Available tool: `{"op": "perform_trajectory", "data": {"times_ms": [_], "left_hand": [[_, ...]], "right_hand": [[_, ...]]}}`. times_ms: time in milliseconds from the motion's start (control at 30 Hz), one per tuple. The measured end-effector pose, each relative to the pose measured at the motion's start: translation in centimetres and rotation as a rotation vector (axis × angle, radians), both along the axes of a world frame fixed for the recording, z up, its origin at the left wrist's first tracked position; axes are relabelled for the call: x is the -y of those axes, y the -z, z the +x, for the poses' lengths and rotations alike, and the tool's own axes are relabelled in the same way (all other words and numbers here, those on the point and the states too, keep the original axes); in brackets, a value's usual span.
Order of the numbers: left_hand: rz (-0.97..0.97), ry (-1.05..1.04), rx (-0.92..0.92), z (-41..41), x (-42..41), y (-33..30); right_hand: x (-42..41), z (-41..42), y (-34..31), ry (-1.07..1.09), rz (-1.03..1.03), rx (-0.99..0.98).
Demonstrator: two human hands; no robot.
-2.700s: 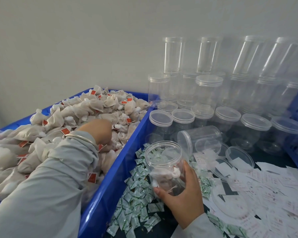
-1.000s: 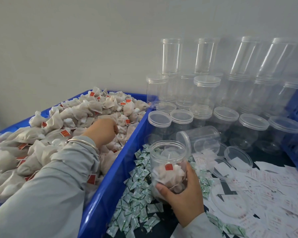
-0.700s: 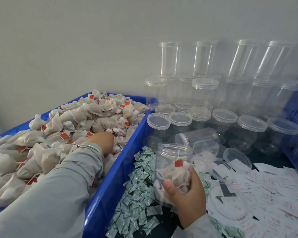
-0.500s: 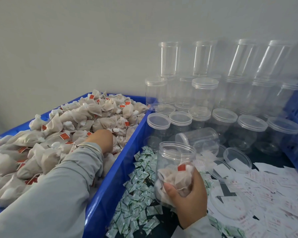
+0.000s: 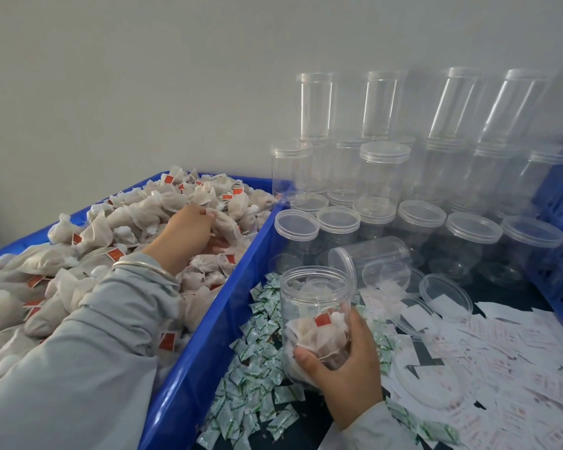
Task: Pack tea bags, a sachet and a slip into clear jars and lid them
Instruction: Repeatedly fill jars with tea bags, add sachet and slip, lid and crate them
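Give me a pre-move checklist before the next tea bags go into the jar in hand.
1. Open jar has no lid on: ok.
2. Right hand grips the jar's lower part, mouth up: ok.
3. Room above the tea bags in the jar: ok.
4. Left hand is on the tea bags in the blue bin, fingers curled on one: ok; how many it holds, cannot tell.
5. Green sachets and paper slips lie beside the jar: ok.
6. Loose lid nearby: ok.

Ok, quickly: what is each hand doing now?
Left hand: fingers curled on tea bags in the crate.
Right hand: holds the open jar.
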State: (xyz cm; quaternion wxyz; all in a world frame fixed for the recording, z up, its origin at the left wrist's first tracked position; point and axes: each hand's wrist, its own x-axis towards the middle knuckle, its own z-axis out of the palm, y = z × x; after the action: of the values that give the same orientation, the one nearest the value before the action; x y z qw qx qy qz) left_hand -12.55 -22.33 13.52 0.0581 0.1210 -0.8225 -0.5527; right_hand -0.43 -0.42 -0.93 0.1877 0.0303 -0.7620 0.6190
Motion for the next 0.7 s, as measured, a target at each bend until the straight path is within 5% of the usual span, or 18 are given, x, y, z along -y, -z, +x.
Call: {"op": "perform_trajectory", "data": {"times_ms": [100,300,700], "left_hand": [[0.392,0.14,-0.04,1.3,-1.1,-1.1],[0.677,0.509,-0.052,3.5,-2.5,-2.2],[0.629,0.749,0.006,4.5,-4.3,-1.8]], "right_hand": [[0.1,0.0,0.1,-0.034,0.034,-0.048],[0.2,0.1,0.0,-0.074,0.047,-0.003],[0.4,0.1,0.0,-0.075,0.068,-0.049]]}}
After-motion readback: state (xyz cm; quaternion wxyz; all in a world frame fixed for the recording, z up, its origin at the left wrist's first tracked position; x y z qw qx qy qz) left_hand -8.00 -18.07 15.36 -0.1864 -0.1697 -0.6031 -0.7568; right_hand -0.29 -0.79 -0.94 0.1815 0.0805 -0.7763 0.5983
